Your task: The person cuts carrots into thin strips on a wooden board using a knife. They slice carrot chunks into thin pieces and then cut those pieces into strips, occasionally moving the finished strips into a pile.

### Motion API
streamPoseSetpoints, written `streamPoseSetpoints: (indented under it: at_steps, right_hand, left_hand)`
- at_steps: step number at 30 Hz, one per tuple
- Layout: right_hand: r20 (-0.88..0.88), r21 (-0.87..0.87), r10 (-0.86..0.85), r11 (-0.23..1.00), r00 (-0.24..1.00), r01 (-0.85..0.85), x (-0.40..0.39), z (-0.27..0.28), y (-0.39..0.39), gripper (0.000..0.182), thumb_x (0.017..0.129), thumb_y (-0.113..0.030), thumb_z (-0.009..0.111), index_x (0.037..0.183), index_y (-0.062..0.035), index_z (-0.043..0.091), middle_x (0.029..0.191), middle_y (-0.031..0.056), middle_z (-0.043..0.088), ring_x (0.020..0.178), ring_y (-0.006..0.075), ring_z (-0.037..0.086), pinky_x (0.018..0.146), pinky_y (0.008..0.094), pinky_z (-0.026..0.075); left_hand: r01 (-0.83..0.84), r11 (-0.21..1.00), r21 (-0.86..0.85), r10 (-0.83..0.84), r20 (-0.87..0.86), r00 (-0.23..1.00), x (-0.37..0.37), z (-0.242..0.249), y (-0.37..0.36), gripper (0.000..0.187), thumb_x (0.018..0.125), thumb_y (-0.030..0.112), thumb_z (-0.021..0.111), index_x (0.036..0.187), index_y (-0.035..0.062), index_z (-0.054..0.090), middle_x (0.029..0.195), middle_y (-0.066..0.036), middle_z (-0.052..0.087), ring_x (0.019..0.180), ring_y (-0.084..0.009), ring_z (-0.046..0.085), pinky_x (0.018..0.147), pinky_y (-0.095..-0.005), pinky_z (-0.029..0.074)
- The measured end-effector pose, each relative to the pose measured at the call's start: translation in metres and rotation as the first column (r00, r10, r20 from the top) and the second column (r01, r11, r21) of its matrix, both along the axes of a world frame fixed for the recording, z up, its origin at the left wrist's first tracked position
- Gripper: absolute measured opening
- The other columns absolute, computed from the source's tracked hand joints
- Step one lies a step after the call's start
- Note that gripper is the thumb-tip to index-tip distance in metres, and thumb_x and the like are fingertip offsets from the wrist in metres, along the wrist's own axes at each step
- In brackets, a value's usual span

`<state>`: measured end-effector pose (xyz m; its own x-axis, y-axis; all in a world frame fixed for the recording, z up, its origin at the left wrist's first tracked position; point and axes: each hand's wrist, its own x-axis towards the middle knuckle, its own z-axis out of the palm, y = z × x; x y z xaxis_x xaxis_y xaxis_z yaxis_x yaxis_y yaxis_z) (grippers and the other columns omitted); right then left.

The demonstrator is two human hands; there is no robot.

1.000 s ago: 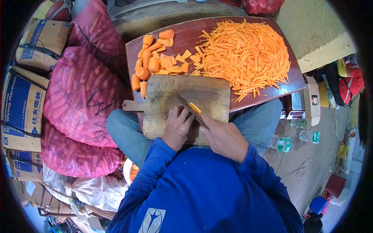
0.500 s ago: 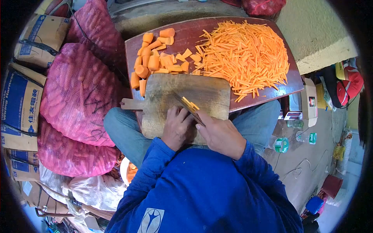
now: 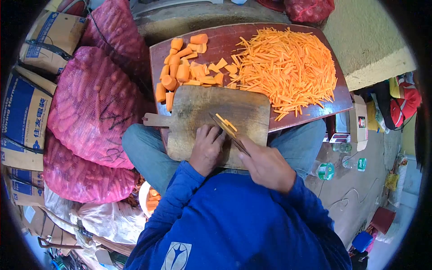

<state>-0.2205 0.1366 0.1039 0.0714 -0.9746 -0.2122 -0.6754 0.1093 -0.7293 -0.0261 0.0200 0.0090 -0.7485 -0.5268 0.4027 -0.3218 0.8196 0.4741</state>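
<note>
A worn wooden cutting board (image 3: 193, 108) with a handle at its left lies across my lap, against the table's near edge. My right hand (image 3: 269, 167) is closed round a knife (image 3: 238, 143), whose blade slants up and left over the board. A few thin carrot strips (image 3: 227, 122) lie along the blade. My left hand (image 3: 207, 150) is curled on the board, left of the blade. Its fingers are bent under, and what they hold is hidden. Beyond the board are peeled carrot pieces (image 3: 182, 73) at the left and a large heap of carrot strips (image 3: 288, 67) at the right.
The dark red table (image 3: 220, 38) carries the carrots. Pink mesh sacks (image 3: 92, 112) and cardboard boxes (image 3: 24, 117) stand at my left, with a white bucket (image 3: 144, 198) of carrots beside my leg. Plastic bottles (image 3: 326, 171) and an open carton (image 3: 359, 121) are on my right.
My right hand and the knife have shifted slightly right and toward me, away from the left hand. The left hand stays curled on the board. The whole view has shifted a little.
</note>
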Motion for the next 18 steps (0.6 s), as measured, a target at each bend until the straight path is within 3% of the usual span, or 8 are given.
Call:
streamPoseSetpoints:
  at_steps: [5,8,13,18]
  right_hand:
    - [0.047,0.005,-0.050,0.999,0.998,0.050,0.007,-0.005,0.009,0.033,0.109,-0.024,0.057,0.131,-0.0001,0.049,0.089,0.0328,0.071,0.084,0.0548,0.069,0.072,0.0646,0.053]
    - [0.024,0.002,-0.014,1.000,1.000,0.014,0.007,-0.014,-0.015,0.037,0.109,-0.024,0.058,0.136,-0.0004,0.048,0.097,0.0342,0.072,0.088,0.0552,0.070,0.074,0.0633,0.055]
    - [0.028,0.053,-0.015,0.999,1.000,0.013,0.001,0.016,0.004,0.037,0.109,-0.023,0.057,0.136,0.0010,0.048,0.091,0.0340,0.071,0.086,0.0559,0.069,0.073,0.0641,0.053]
    - [0.025,0.035,-0.032,0.999,0.999,0.031,0.011,-0.013,-0.012,0.038,0.109,-0.023,0.057,0.137,0.0011,0.048,0.095,0.0348,0.071,0.088,0.0560,0.070,0.075,0.0641,0.054]
  left_hand:
    - [0.010,0.999,-0.037,-0.009,0.025,1.000,0.005,-0.006,-0.001,0.041,0.079,0.007,0.074,0.119,-0.0031,0.071,0.117,-0.017,0.064,0.109,-0.0371,0.058,0.095,-0.0481,0.048]
    - [0.010,1.000,-0.020,-0.010,-0.010,1.000,0.003,-0.005,0.002,0.041,0.080,0.007,0.072,0.120,-0.0031,0.070,0.115,-0.017,0.064,0.107,-0.0369,0.058,0.094,-0.0475,0.048]
    - [-0.009,1.000,-0.017,0.009,-0.053,0.999,0.001,-0.001,0.000,0.041,0.081,0.009,0.070,0.120,-0.0036,0.070,0.113,-0.017,0.064,0.105,-0.0371,0.059,0.092,-0.0477,0.047]
    - [-0.002,1.000,-0.025,0.001,-0.029,1.000,0.004,-0.004,-0.001,0.040,0.080,0.009,0.072,0.118,-0.0037,0.070,0.111,-0.017,0.064,0.104,-0.0369,0.059,0.091,-0.0481,0.048]
